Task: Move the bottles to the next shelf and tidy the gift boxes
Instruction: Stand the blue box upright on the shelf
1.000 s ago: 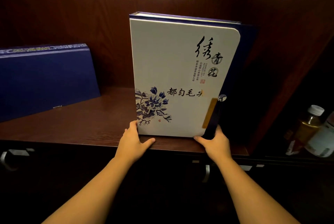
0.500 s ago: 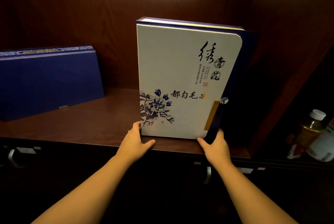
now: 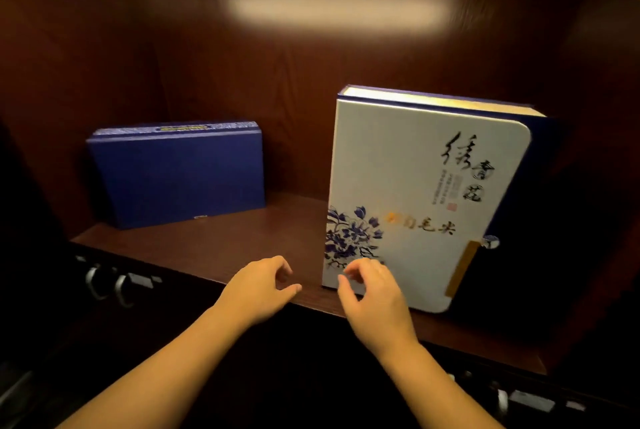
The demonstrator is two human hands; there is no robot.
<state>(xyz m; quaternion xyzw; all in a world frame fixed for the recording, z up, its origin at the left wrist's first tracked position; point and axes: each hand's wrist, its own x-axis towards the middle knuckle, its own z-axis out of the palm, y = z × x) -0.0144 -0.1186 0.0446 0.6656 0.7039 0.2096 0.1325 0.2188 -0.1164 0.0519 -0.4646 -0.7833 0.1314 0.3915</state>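
At the shelf (image 3: 214, 248) front, both hands, left hand (image 3: 258, 286) and right hand (image 3: 375, 300), hover loose, holding nothing; the white gift box (image 3: 415, 200) stands at two o'clock, the blue gift box (image 3: 176, 174) at ten.

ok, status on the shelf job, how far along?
Looks done: white gift box stands upright on the shelf, apart from the blue gift box leaning at the back wall. In hand: nothing; left hand and right hand are open, off the box. Left: bottles aren't in view, so cannot tell.
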